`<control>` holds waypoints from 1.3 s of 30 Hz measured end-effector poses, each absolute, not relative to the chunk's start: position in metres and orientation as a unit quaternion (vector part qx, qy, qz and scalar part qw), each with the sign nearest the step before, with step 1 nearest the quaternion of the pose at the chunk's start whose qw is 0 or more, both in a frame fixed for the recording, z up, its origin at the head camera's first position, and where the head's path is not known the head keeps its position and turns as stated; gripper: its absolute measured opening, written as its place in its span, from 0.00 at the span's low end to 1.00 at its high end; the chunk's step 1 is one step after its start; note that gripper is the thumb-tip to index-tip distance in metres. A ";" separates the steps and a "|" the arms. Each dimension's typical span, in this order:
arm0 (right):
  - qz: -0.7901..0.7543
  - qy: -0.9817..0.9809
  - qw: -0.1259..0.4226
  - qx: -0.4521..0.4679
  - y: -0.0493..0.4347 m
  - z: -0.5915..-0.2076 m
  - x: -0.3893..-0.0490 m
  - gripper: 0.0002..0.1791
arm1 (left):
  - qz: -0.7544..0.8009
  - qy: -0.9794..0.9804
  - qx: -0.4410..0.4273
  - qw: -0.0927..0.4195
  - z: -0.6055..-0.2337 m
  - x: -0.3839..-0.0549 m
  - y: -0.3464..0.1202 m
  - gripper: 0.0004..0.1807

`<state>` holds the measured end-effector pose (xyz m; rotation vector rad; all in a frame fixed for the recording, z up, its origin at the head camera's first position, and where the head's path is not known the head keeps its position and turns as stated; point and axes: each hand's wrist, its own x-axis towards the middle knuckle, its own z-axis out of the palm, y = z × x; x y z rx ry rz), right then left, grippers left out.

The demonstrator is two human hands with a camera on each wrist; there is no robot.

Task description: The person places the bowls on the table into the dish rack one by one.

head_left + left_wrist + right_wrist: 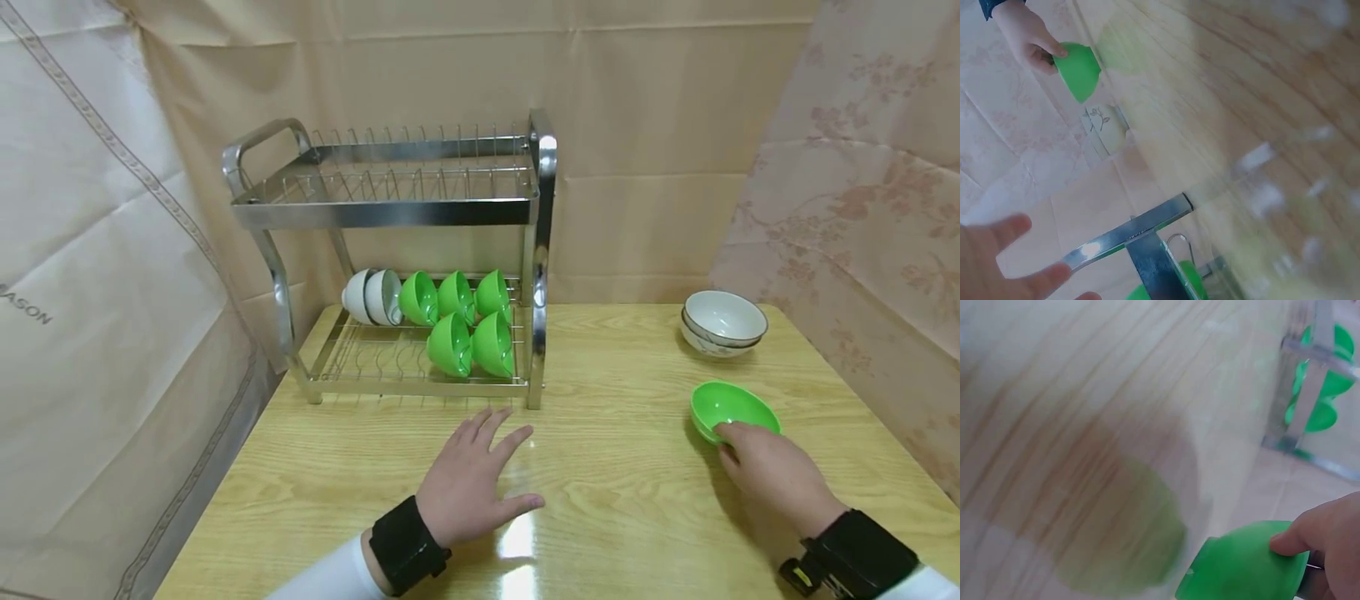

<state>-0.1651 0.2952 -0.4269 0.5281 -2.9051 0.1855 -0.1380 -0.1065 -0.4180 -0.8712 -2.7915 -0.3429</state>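
On the right of the head view, my right hand [776, 471] pinches the near rim of a green bowl [727, 404], thumb on one side and fingers on the other. The right wrist view shows the thumb against the wall of this green bowl [1241, 562]. My left hand [468, 479] hovers over the table in front of the rack, fingers spread, holding nothing. Several green bowls [450, 346] stand on edge on the lower shelf of the metal dish rack [390, 214]. Two white bowls [384, 298] stand on edge to their left.
Behind the held bowl, white bowls [723, 321] are stacked at the table's back right. The rack's upper shelf carries upright wire dividers [397, 179]. Cloth curtains [637, 150] hang behind and beside the wooden table [615, 467].
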 end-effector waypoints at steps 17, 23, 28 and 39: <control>0.136 -0.853 0.241 0.443 0.149 -0.389 -0.122 0.08 | -0.738 -0.619 -0.109 -0.245 -0.401 -0.142 -0.101 0.32; 0.150 -0.813 0.234 0.511 0.121 -0.386 -0.118 0.12 | -0.777 -0.557 -0.110 -0.273 -0.402 -0.140 -0.105 0.33; 0.138 -0.816 0.217 0.518 0.117 -0.388 -0.121 0.13 | -0.793 -0.533 -0.102 -0.275 -0.403 -0.141 -0.112 0.33; 0.198 -0.788 0.246 0.527 0.109 -0.399 -0.137 0.15 | -0.803 -0.551 -0.066 -0.216 -0.390 -0.138 -0.136 0.32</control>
